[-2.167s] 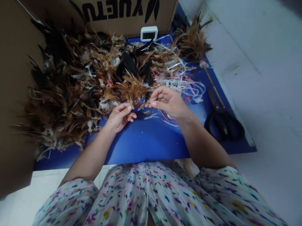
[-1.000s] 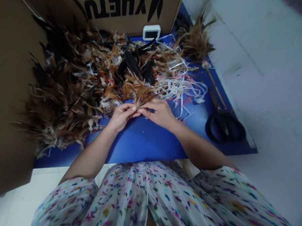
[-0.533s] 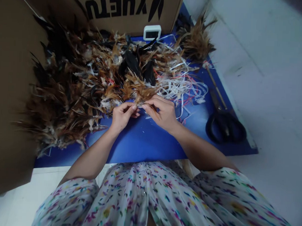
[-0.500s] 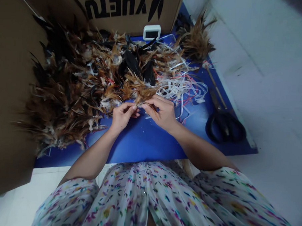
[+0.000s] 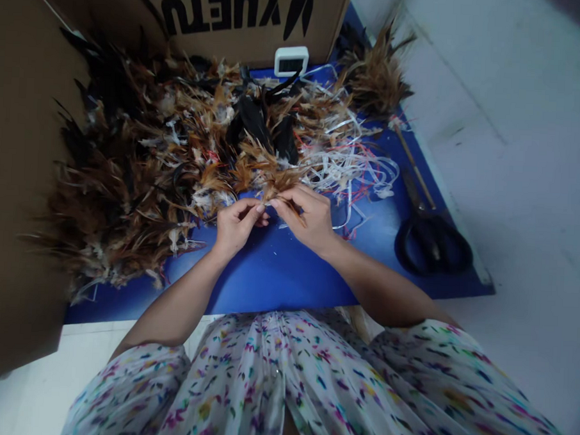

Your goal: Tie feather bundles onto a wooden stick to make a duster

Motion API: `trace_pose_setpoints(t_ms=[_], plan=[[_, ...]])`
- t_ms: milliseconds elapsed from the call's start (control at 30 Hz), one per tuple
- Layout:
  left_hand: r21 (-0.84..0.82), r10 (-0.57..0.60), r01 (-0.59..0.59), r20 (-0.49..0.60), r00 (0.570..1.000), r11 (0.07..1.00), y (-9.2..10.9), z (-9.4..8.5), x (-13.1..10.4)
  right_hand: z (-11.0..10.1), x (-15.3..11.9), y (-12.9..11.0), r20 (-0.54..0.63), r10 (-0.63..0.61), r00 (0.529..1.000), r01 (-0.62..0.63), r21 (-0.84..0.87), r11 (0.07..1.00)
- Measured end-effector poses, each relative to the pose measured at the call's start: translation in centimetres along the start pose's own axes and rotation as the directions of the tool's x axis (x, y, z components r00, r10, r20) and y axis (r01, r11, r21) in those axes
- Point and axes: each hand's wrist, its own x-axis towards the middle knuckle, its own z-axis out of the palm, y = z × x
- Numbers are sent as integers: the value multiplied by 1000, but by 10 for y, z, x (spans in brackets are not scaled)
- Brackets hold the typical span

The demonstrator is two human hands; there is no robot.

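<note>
In the middle of the head view, my left hand point(image 5: 238, 224) and my right hand point(image 5: 305, 217) almost meet over the front of the blue table point(image 5: 278, 262). Thumb and forefinger of my left hand pinch the pale quill ends of brown feathers point(image 5: 278, 183). My right hand is closed on the same feathers, with a few brown strands showing between its fingers. Their tips point away from me, toward a large heap of brown and black feathers point(image 5: 138, 172) just behind and to the left. The exact grip of the fingertips is too small to make out.
A tangle of white and red ties point(image 5: 350, 169) lies right of the heap. Black-handled scissors point(image 5: 433, 245) rest at the right edge, below a feather bunch point(image 5: 380, 80). A small white digital device point(image 5: 291, 62) stands before a cardboard box point(image 5: 240, 42); more cardboard point(image 5: 22, 186) walls the left.
Both hands stay in nearly the same place, still pinching the feathers. My right hand has shifted very slightly left toward my left hand.
</note>
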Motion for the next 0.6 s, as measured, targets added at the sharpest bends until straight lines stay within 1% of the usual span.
trace_pose_setpoints(t_ms=[233, 467, 600], plan=[[6, -5, 5, -3, 1000, 1000, 2, 1, 0, 2, -1, -1, 2, 1, 1000, -1, -8, 1000], [24, 22, -21, -4, 1000, 999, 1, 1, -1, 3, -2, -2, -23, -52, 998, 52, -15, 999], [45, 34, -34, -6, 999, 998, 0, 0, -2, 3, -3, -2, -3, -25, 1000, 25, -21, 999]])
